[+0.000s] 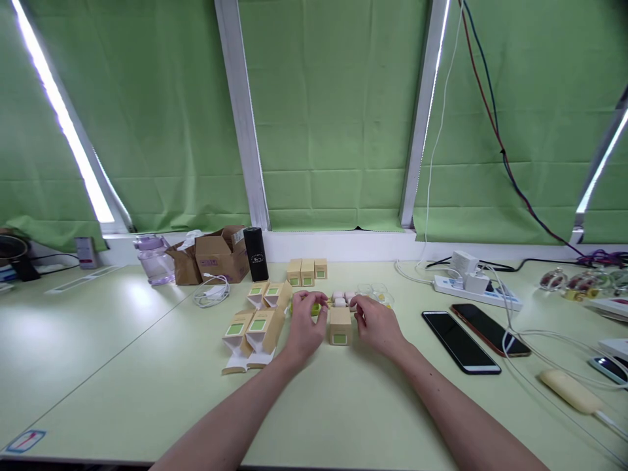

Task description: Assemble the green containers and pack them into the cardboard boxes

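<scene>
1 tan box [340,324] (green-labelled) between left hand [306,322] and right hand [379,323]

Open cartons [260,327] L of single box [340,326], phones [461,341] R, bottle [256,254] behind w/ cardboard box [220,255].

The counter [314,412] is pale yellow-green, the window blinds [333,118] plain green. The small cartons [340,320] are tan with green squares; the tumbler [256,254] is black with white lettering, the water jug [154,260] translucent lilac.
</scene>
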Demonstrator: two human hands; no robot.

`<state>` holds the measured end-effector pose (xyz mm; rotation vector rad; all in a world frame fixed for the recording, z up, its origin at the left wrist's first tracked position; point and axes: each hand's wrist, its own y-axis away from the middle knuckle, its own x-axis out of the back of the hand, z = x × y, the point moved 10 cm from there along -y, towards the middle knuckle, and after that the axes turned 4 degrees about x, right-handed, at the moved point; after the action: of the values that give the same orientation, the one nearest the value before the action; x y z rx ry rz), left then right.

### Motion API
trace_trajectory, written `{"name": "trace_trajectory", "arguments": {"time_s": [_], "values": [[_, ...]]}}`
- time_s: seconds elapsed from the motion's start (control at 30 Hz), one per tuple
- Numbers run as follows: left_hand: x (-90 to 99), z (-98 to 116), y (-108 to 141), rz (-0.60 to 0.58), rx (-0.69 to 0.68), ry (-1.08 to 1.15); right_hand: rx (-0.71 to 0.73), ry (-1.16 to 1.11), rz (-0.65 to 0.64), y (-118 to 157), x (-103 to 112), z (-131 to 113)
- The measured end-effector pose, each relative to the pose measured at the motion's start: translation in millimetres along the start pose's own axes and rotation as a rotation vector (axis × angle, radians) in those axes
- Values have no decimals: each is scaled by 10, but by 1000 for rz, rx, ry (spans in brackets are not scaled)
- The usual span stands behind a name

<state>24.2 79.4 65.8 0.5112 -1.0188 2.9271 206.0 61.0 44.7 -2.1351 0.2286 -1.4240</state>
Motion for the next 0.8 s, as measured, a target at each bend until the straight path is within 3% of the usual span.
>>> {"name": "trace_trajectory", "arguments": {"time_s": [0.1, 0.23, 0.5, 0.67, 0.8], "values": [[-136, 181, 65, -131, -126, -82, -58, 69, -113, 24, -112, 35], [-360, 214, 168, -323, -169, -142, -85, 150, -277, 87, -287, 38], [-528, 250, 193, -503, -171, -484, -140, 196, -413, 118, -334, 26], [-498, 320, 51, -535, -147, -560, -152, 189, -430, 124, -353, 24], [-403, 373, -291, -474, -160, -562, -154, 202, -425, 123, -372, 43]]}}
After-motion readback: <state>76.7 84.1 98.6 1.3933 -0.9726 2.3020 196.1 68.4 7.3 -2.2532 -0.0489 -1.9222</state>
